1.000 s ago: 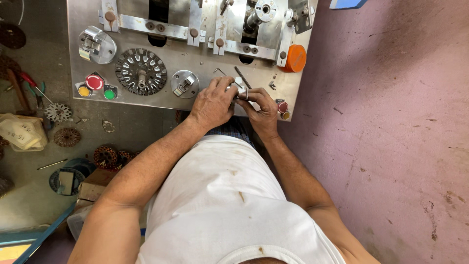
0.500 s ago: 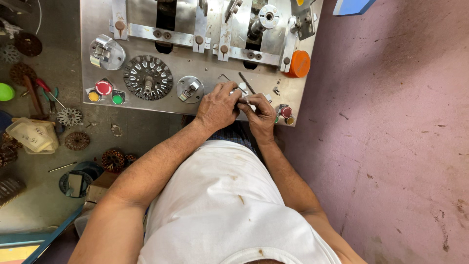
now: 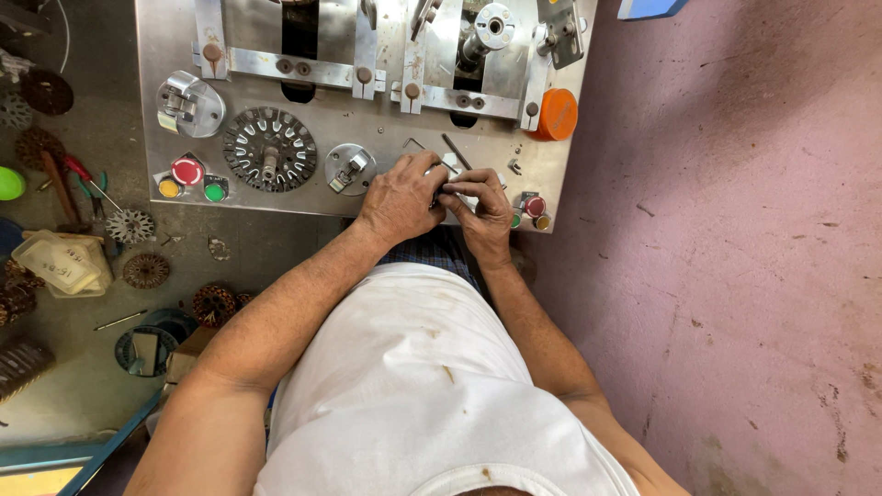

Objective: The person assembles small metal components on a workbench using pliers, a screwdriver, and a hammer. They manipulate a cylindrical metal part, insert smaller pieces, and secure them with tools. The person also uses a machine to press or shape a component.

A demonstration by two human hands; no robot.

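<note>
Pink-purple floor at right; grey tabletop (image 3: 83, 386) at left, strewn with slotted rotor discs. Steel machine plate (image 3: 367, 197) ahead. Left hand (image 3: 401, 197) and right hand (image 3: 484, 213) meet at the plate's near edge, fingertips pinched together on a small metal part (image 3: 447, 190), mostly hidden by the fingers. Just beyond lies a hex key (image 3: 457, 152). Slotted round fixture (image 3: 269, 149) sits left of the hands; coloured push buttons (image 3: 530, 210) touch-close to the right hand. Orange cap (image 3: 557, 114) at plate's right edge.
</note>
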